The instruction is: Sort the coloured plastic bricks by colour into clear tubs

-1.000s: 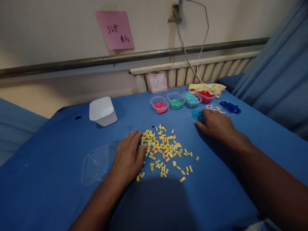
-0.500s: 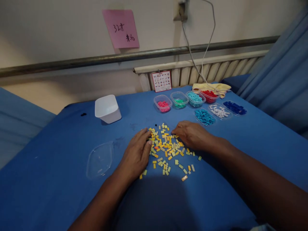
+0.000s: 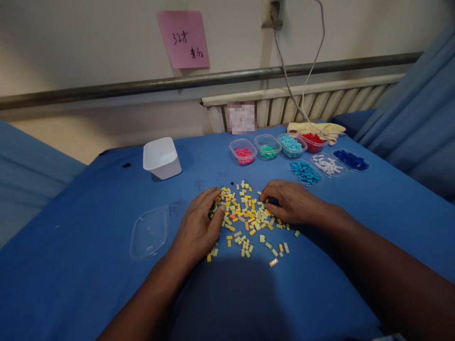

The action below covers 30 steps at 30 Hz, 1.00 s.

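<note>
A loose spread of small toy bricks [image 3: 253, 214], mostly yellow and pale yellow with an orange one [image 3: 232, 216], lies on the blue cloth in front of me. Along its left edge rests my left hand [image 3: 202, 222], open, thumb apart from the fingers, with some bricks between them. My right hand [image 3: 286, 201] is at the upper right edge of the spread. Its fingers are bent and its thumb stands apart from them, leaving a dark gap; the tips touch or hover over yellow bricks. I see no brick gripped in either hand.
A white tub [image 3: 162, 158] stands at the back left, and a clear plastic lid [image 3: 150, 233] lies nearer. Clear containers of pink bricks [image 3: 243, 155] and other colours stand at the back right, by a yellow cloth [image 3: 316, 128]. A white cable [image 3: 291, 94] hangs down there.
My right hand has turned slightly and its thumb has come away from the fingers, opening a gap. The left hand stays almost in place. The whole view has shifted a little.
</note>
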Each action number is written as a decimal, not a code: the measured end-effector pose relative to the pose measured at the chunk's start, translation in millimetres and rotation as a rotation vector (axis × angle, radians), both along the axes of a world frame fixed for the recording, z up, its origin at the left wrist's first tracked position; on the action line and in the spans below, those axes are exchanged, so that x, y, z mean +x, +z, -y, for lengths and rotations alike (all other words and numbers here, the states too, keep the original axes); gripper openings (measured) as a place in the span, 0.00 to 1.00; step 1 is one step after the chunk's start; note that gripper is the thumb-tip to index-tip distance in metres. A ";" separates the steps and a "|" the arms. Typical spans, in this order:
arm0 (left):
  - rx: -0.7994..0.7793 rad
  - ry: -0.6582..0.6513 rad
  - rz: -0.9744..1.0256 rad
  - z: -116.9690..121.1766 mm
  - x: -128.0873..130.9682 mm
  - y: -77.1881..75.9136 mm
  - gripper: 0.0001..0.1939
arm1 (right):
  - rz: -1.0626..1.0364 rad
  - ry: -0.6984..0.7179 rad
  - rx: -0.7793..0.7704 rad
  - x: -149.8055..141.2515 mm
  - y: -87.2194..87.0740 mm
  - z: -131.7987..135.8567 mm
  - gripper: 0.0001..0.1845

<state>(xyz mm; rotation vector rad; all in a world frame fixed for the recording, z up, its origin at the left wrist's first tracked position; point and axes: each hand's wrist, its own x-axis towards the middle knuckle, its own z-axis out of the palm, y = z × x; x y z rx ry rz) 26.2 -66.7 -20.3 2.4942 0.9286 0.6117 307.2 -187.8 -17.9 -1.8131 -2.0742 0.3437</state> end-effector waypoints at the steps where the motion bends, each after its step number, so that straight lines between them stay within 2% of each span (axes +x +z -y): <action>1: 0.003 0.002 0.005 -0.2 -0.1 -0.1 0.27 | -0.015 0.001 -0.004 -0.3 0.6 -0.3 0.09; 5: 0.011 0.008 0.021 0.0 -0.7 -0.4 0.27 | -0.057 -0.001 -0.019 0.2 1.8 -0.3 0.07; 11: -0.002 0.009 0.015 1.4 -1.3 0.3 0.27 | -0.134 0.007 0.002 3.0 -2.2 1.0 0.10; 15: -0.003 0.008 0.023 2.4 -0.7 0.4 0.26 | -0.110 0.008 0.012 4.1 -4.2 1.2 0.12; 23: 0.008 0.008 0.025 2.0 -0.4 2.1 0.26 | -0.066 0.024 -0.011 1.4 1.2 1.4 0.10; 30: 0.029 0.010 0.046 1.2 -0.7 3.2 0.24 | -0.031 0.027 -0.007 1.5 -1.6 0.7 0.11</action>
